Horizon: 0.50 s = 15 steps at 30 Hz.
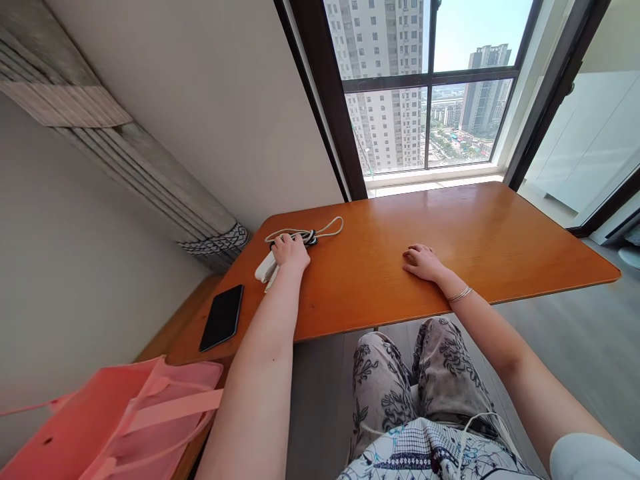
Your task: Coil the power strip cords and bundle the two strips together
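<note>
Near the far left corner of the wooden table (360, 267), my left hand (291, 252) is closed over a bundled white cable (336, 228). One loop of it sticks out to the right past my fingers. A black cable coil (313, 238) shows beside the fingertips, partly hidden. Below the hand, a white elongated block (265, 267) lies on the wood, its full shape covered by my hand and wrist. My right hand (423, 262) rests palm down on the bare tabletop, fingers slightly apart and holding nothing.
A black tablet or phone (221, 318) lies left of my left forearm. Closer in, a pink bag (125, 420) stands at the table's left side. A curtain (165, 180) hangs by the wall, and a window (430, 87) is behind the table. My knees are below the front edge.
</note>
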Each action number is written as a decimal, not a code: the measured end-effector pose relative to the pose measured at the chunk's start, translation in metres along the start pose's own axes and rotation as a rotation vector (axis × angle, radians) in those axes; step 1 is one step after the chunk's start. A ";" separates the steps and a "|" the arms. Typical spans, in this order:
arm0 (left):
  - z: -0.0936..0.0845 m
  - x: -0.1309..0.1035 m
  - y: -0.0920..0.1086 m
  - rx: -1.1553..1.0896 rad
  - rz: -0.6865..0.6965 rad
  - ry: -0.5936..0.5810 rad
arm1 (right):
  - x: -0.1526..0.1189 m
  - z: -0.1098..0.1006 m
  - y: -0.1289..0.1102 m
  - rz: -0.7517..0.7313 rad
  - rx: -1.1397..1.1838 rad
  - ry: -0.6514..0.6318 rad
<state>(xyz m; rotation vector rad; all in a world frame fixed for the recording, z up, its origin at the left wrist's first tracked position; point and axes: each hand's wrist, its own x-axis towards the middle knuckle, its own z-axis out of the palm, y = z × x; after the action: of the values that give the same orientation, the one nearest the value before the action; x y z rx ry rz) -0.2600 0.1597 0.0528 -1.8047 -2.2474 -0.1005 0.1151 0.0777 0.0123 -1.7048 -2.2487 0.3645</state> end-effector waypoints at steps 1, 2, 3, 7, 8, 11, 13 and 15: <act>-0.001 0.000 0.000 0.005 -0.002 0.015 | 0.000 0.000 0.000 0.000 0.000 0.001; -0.001 -0.001 -0.001 0.006 -0.007 0.020 | 0.000 0.000 0.000 -0.001 -0.001 0.001; -0.002 -0.001 -0.002 0.006 -0.012 0.016 | 0.000 0.000 0.000 -0.001 -0.001 0.002; 0.000 -0.001 -0.007 -0.014 -0.015 -0.003 | -0.001 -0.001 -0.001 0.000 0.000 0.005; 0.001 -0.001 -0.007 -0.024 -0.005 -0.014 | -0.001 -0.001 -0.001 0.000 0.000 0.006; 0.002 0.001 -0.006 -0.059 0.003 -0.071 | 0.000 0.000 -0.001 0.001 0.001 0.008; 0.001 0.005 -0.003 -0.070 -0.018 -0.107 | 0.000 0.000 -0.001 0.004 0.002 0.008; 0.000 0.009 -0.002 -0.066 -0.039 -0.130 | 0.000 0.000 -0.001 0.005 0.001 0.008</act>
<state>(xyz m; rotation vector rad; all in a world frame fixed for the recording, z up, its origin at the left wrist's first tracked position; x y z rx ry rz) -0.2636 0.1674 0.0553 -1.8504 -2.3964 -0.0669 0.1146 0.0774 0.0126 -1.7089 -2.2379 0.3596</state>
